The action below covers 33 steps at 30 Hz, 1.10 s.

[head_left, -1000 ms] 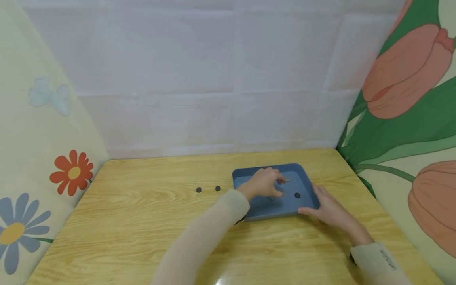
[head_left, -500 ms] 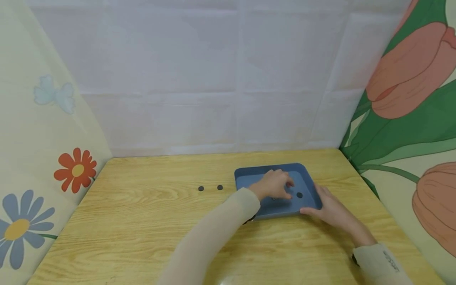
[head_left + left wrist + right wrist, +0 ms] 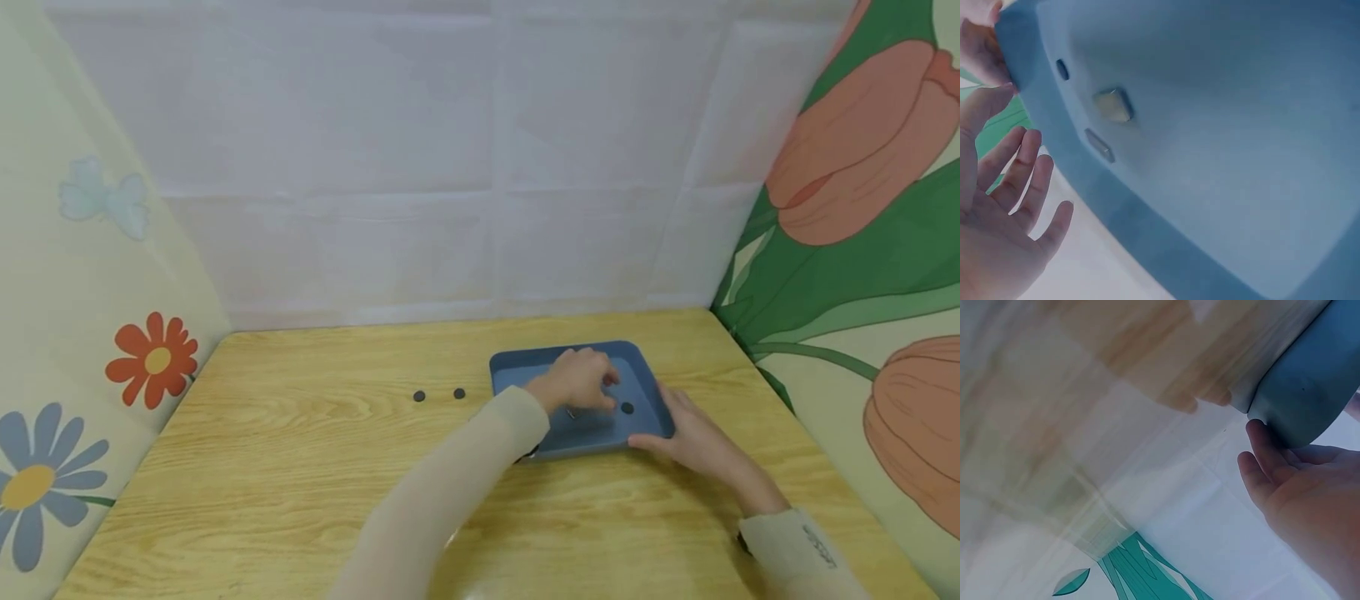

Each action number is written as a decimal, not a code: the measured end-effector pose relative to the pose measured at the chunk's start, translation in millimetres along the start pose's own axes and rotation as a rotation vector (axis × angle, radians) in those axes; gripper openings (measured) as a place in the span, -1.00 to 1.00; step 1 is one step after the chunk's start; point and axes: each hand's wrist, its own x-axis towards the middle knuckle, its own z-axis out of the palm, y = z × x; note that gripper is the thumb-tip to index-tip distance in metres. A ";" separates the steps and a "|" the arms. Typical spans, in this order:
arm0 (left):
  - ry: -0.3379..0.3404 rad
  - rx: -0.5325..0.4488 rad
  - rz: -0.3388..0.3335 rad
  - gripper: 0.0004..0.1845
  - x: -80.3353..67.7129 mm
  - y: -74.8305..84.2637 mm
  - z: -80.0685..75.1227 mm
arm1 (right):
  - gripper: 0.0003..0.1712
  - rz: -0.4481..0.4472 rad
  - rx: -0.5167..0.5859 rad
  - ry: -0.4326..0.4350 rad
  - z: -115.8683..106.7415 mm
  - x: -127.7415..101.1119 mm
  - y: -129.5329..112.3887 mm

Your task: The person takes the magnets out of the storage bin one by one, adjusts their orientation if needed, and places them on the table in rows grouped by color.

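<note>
Tray (image 3: 645, 379) first: I see one blue, shallow, round-cornered tray on the wooden table (image 3: 300, 467), toward its right rear. My left hand (image 3: 576, 382) hovers inside it, fingers loosely curled; whether they hold anything I cannot tell. My right hand (image 3: 693, 442) rests straight-fingered against its near right corner. One dark disc (image 3: 626, 408) lies inside; two discs (image 3: 438, 395) sit on the table just left.

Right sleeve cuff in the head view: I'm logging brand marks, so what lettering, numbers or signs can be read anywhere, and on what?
Grey lettering on the beige right sleeve cuff: too small and blurred to read.
Blue plastic tray, wooden table, flowered wall panels: no text visible.
</note>
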 end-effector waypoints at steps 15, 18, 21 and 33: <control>0.008 0.086 0.117 -0.55 26.7 -2.4 -4.2 | 0.32 -0.020 0.019 0.010 -0.4 2.2 2.6; -0.010 0.082 0.103 -0.55 30.7 -1.4 1.2 | 0.32 -0.028 0.015 0.018 -0.5 1.8 3.9; -0.029 0.062 0.076 -0.55 34.1 -1.9 7.6 | 0.31 -0.031 0.015 0.023 -0.3 1.5 4.2; -0.052 0.020 0.059 -0.59 44.4 -5.7 31.9 | 0.35 -0.005 0.002 0.012 1.9 1.5 5.0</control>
